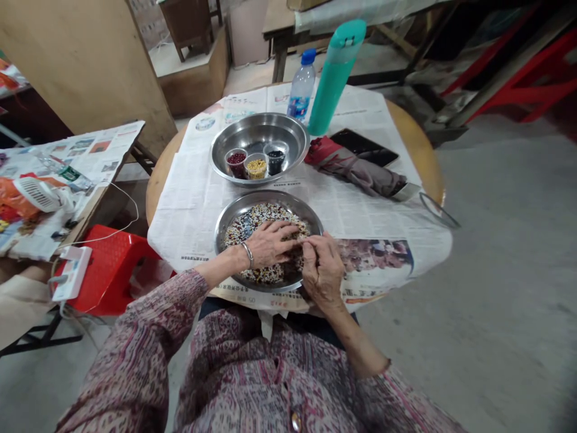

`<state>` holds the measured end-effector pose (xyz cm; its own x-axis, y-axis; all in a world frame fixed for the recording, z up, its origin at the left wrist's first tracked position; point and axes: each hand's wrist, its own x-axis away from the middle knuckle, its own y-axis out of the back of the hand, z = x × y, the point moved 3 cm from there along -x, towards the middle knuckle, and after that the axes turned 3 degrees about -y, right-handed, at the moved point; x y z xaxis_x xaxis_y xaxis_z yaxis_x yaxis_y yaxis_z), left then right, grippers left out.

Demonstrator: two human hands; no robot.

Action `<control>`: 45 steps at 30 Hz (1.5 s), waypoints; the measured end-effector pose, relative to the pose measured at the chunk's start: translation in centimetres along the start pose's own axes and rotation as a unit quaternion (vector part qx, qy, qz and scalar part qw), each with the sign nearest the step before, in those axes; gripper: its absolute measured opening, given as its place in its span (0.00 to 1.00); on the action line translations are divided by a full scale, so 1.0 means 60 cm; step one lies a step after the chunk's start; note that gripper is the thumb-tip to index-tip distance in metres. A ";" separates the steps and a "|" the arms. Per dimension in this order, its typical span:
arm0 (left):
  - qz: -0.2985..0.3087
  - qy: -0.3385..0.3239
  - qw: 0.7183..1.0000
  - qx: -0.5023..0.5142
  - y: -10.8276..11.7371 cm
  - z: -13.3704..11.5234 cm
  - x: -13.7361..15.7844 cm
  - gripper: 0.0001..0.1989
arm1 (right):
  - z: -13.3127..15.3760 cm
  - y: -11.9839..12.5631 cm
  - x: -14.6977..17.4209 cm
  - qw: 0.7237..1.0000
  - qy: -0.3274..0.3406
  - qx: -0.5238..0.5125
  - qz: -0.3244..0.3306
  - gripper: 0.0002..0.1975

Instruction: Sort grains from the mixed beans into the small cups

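Observation:
A steel basin (220,224) near me holds mixed grains (265,213) in white, yellow, red and dark colours. Over the grains lies my left hand (270,243), palm down, its fingers stretched out and a metal bracelet on its wrist. My right hand (322,267) is at the basin's right rim, thumb and fingers pinched together close to the left fingertips; what they hold is too small to name. Behind it, a second steel basin (288,129) holds three clear cups: red beans (237,159), yellow kernels (256,167) and black beans (275,159).
Newspaper (180,210) covers the round table. At its back stand a water bottle (302,87) and a teal bottle (336,78). A folded umbrella (356,168) and a dark phone or tablet (365,147) lie at right. A red stool (112,270) with a power strip (72,273) stands left.

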<state>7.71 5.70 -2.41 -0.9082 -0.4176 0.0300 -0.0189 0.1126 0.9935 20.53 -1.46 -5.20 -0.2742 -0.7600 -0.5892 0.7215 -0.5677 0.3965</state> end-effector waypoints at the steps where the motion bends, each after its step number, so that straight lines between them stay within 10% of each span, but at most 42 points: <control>1: 0.004 0.023 1.000 -0.010 0.002 0.009 -0.007 0.19 | 0.000 0.000 0.000 1.000 -0.002 -0.001 0.001 0.08; 11: 0.063 0.263 0.963 0.006 0.051 0.037 0.056 0.15 | -0.001 0.000 -0.001 1.000 -0.004 -0.011 -0.001 0.07; 16: 0.070 0.144 0.984 0.079 0.045 -0.008 0.103 0.32 | -0.001 -0.001 0.000 1.000 -0.014 -0.011 0.009 0.08; 23: 0.080 0.102 0.984 0.123 0.016 -0.019 0.025 0.10 | -0.001 -0.001 0.001 1.000 -0.008 -0.004 0.013 0.08; 28: -0.019 0.109 0.990 0.083 0.027 0.002 -0.011 0.15 | 0.000 0.001 0.001 1.000 0.002 -0.003 -0.001 0.07; 36: -0.030 -0.100 0.995 0.006 0.002 0.004 -0.019 0.24 | 0.005 0.004 -0.002 1.000 0.007 0.000 -0.017 0.06; 45: 0.014 0.127 0.989 -0.069 0.026 0.065 -0.044 0.16 | 0.001 0.002 -0.001 1.000 0.011 0.006 -0.013 0.06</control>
<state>8.46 10.49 -1.39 -0.7725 -0.6314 0.0677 0.0783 0.0111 0.9969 20.58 -1.51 -5.10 -0.2780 -0.7380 -0.6149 0.7070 -0.5905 0.3891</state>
